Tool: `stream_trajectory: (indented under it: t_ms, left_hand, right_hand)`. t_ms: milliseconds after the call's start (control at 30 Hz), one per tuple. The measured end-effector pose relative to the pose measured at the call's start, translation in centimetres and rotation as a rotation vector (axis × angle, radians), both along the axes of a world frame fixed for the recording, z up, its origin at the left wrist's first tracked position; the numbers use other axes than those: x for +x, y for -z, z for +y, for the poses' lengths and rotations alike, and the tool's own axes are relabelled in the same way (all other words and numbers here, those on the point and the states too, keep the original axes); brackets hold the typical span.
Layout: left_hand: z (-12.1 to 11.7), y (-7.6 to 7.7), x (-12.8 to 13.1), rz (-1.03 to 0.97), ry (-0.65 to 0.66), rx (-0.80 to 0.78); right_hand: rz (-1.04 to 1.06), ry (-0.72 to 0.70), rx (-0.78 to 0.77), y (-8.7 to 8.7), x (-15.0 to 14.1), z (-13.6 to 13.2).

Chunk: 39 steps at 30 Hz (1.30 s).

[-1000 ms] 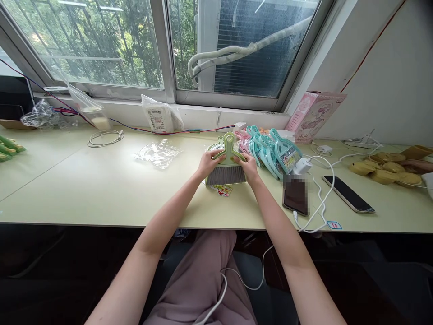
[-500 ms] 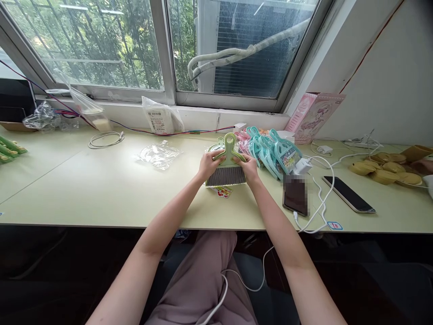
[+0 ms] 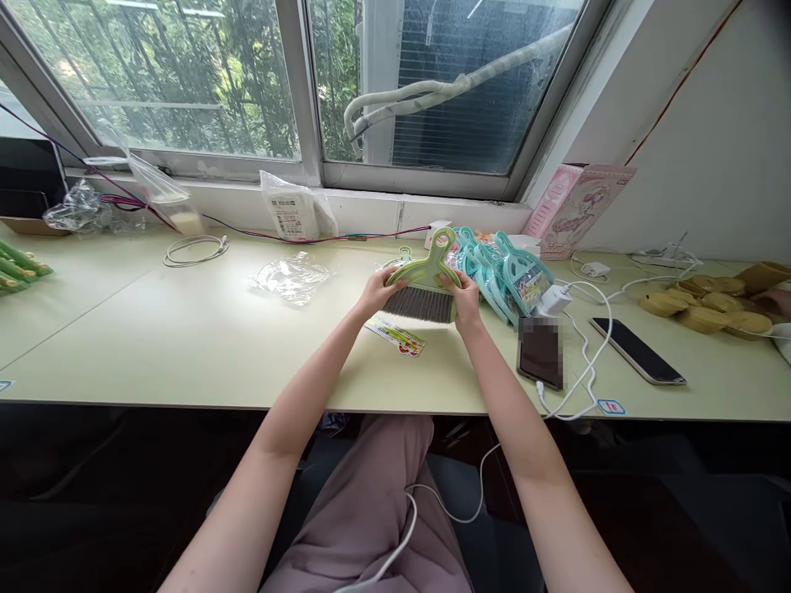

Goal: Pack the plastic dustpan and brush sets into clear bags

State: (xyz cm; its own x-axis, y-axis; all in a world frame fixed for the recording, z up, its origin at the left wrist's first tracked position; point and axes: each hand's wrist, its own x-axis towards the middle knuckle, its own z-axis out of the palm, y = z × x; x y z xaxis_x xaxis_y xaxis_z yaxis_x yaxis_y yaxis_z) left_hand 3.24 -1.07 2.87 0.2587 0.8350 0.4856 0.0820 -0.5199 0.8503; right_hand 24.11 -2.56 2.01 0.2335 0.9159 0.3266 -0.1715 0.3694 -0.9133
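Observation:
A green hand brush (image 3: 421, 298) with dark grey bristles hangs over the table, its looped handle pointing up and leaning right. At its left end, my left hand (image 3: 376, 294) is closed on the green head. The fingers of my right hand (image 3: 465, 298) grip the opposite end. Behind the brush shows a bit of another green piece with a small loop, mostly hidden. On the table below lies a colourful printed card (image 3: 400, 338). Just right of my right hand is a pile of turquoise brush-and-dustpan sets (image 3: 503, 276), some in clear wrap.
Clear plastic bags (image 3: 290, 278) lie crumpled to the left, near a coiled white cable (image 3: 195, 251). On the right are two phones (image 3: 638, 352), a charger (image 3: 554, 300) with white cords, and yellow-brown objects (image 3: 710, 305). A pink box (image 3: 578, 210) stands by the wall.
Both hands have raised the brush slightly away from me and tilted its handle to the right. More of the printed card beneath now shows.

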Motion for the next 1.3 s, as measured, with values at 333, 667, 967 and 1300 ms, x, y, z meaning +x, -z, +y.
stream_trajectory:
  t_ms: [333, 667, 967, 1300]
  left_hand:
    - [1.0, 1.4, -0.4, -0.066, -0.051, -0.02]
    - [0.9, 1.5, -0.4, -0.025, -0.127, -0.014]
    - [0.9, 1.5, -0.4, 0.0, -0.184, -0.004]
    - [1.0, 1.3, -0.9, -0.04, 0.002, -0.106]
  right_hand:
    - [-0.139, -0.249, -0.065, 0.2, 0.6, 0.5]
    - [-0.148, -0.2, -0.046, 0.6, 0.7, 1.0]
    - [-0.168, -0.163, 0.007, 0.8, 0.6, 1.1]
    - [-0.171, -0.188, -0.034, 0.7, 1.1, 1.2]
